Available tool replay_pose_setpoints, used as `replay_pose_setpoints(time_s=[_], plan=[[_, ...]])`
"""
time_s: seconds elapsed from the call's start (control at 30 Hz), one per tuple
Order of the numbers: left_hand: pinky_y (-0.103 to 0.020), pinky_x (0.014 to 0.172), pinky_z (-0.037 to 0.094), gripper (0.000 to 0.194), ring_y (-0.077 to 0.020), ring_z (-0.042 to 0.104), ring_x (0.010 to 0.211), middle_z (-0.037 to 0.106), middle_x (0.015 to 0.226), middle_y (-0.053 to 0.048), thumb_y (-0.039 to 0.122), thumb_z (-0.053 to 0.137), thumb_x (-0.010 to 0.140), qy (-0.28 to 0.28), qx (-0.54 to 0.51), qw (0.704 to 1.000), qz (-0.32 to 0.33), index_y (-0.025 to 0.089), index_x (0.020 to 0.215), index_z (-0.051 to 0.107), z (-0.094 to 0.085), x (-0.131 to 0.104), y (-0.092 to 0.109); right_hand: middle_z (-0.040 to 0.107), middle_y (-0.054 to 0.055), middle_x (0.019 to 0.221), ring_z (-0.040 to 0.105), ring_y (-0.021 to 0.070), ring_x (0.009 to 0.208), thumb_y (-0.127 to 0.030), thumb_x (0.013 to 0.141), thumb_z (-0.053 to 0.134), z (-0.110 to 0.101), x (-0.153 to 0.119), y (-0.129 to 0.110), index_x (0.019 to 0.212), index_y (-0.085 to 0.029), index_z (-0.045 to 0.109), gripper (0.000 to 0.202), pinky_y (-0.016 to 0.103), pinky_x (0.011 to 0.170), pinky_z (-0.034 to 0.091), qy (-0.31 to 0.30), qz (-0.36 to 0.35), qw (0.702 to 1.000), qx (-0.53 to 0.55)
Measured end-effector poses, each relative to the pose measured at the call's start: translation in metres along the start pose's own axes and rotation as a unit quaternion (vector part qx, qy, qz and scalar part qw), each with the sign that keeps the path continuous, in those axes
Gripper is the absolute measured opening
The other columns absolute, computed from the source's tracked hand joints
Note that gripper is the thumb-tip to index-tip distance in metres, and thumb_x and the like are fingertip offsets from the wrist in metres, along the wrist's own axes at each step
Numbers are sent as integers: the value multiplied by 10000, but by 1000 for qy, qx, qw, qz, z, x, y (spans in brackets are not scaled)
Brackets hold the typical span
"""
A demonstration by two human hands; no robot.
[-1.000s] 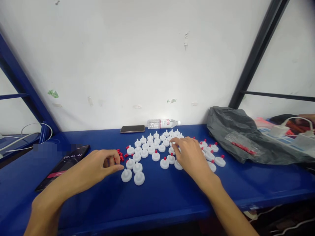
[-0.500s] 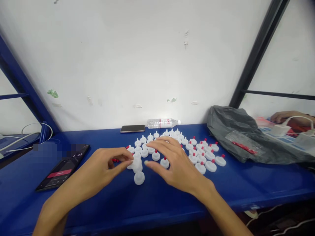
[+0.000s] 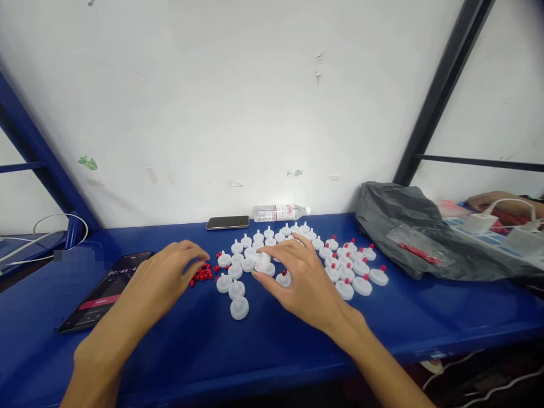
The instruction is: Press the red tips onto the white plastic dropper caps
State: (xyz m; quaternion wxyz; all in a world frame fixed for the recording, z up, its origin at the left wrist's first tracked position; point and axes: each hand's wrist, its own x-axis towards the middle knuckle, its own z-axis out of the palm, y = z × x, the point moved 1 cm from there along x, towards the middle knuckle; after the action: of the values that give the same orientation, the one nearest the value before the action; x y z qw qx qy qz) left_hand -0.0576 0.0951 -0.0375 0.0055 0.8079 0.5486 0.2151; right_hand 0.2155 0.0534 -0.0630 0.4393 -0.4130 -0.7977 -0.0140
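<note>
My right hand (image 3: 300,272) grips a white plastic nozzle lid (image 3: 262,262) between thumb and fingers, its spout tipped to the left. My left hand (image 3: 174,277) hovers at a small pile of red tips (image 3: 204,272), thumb and fingers apart and nothing visible between them. Many white nozzle lids without red tips (image 3: 239,307) stand spout-up between and behind the hands. To the right of my right hand is a group of white lids with red tips on their spouts (image 3: 362,285). My right hand hides some lids behind it.
A phone showing a timer (image 3: 102,300) lies at the left, and another dark phone (image 3: 228,222) by the wall. Next to that lies a water bottle (image 3: 280,212). On the right are a grey plastic bag (image 3: 382,221), a clear packet of red pieces (image 3: 419,246) and another person's arm (image 3: 501,201).
My left hand has moved left, away from the white lids to the red tips. My right hand, apart before, now grips a white nozzle lid.
</note>
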Motion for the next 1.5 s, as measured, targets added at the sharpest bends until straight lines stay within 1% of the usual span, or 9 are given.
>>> replay_pose_setpoints(time_s=[0.13, 0.3, 0.47, 0.67, 0.9, 1.1, 1.27, 1.4, 1.5], plan=[[-406, 923, 535, 312, -305, 695, 1020, 782, 1113, -90, 355, 540, 894, -89, 2, 996, 16, 295, 964, 837, 15, -2, -13, 788, 82, 1072, 708, 229, 1026, -349, 978, 737, 1, 0, 0, 1250, -173, 713, 325, 593, 1245, 307, -5, 3, 1000, -15], [-380, 930, 530, 341, -274, 710, 980, 764, 1136, -97, 322, 504, 933, -99, 10, 995, 6, 283, 1036, 826, 19, -2, -10, 795, 67, 1009, 712, 230, 993, -347, 967, 751, 1, 1, -2, 1240, -189, 721, 317, 614, 1253, 286, -22, -4, 1000, -14], [-375, 886, 514, 332, -260, 703, 974, 733, 1132, -87, 249, 475, 929, -152, 66, 986, -18, 270, 1014, 795, 23, 1, -7, 789, 55, 977, 705, 229, 992, -350, 972, 746, 1, 1, -3, 1250, -192, 715, 322, 620, 1259, 273, -31, 3, 999, -9], [-357, 841, 480, 275, -254, 686, 979, 728, 1101, -72, 216, 490, 928, -154, 75, 985, -19, 262, 1010, 747, 28, 2, -9, 776, 47, 962, 692, 220, 984, -336, 967, 752, 2, 0, -2, 1256, -182, 711, 330, 619, 1258, 275, -28, -2, 1000, -10], [-354, 792, 458, 253, -257, 687, 921, 722, 1048, -73, 227, 506, 920, -158, 77, 984, -31, 249, 948, 756, 25, 3, -3, 768, 41, 938, 694, 217, 970, -332, 966, 752, 4, 1, -2, 1254, -176, 713, 329, 613, 1253, 285, -27, -6, 1000, -14], [-350, 775, 449, 269, -259, 683, 903, 735, 1034, -66, 288, 473, 956, -145, 73, 986, -29, 254, 929, 739, 19, 1, 5, 779, 54, 960, 693, 228, 1007, -338, 973, 742, 5, -1, -1, 1255, -170, 713, 330, 607, 1255, 286, -33, -11, 999, -23], [-341, 752, 459, 269, -244, 702, 852, 781, 958, -15, 448, 527, 969, -58, 10, 998, 4, 279, 1007, 733, 4, -6, 27, 788, 70, 1050, 686, 240, 1080, -324, 965, 745, 5, -2, -1, 1237, -173, 720, 312, 594, 1266, 277, -37, -22, 999, -29], [-296, 720, 480, 233, -191, 686, 775, 789, 944, 15, 431, 570, 976, -3, -57, 996, 67, 284, 1014, 747, -1, -12, 52, 782, 76, 1088, 672, 252, 1134, -315, 964, 742, 5, -3, -2, 1261, -186, 715, 325, 605, 1260, 288, -49, -34, 998, -32], [-268, 665, 476, 219, -155, 652, 701, 776, 931, 30, 414, 565, 1006, 15, -78, 991, 103, 285, 1002, 742, 1, -14, 59, 779, 82, 1088, 670, 255, 1131, -309, 967, 737, 5, -3, -3, 1274, -175, 709, 336, 606, 1264, 283, -54, -44, 997, -35]])
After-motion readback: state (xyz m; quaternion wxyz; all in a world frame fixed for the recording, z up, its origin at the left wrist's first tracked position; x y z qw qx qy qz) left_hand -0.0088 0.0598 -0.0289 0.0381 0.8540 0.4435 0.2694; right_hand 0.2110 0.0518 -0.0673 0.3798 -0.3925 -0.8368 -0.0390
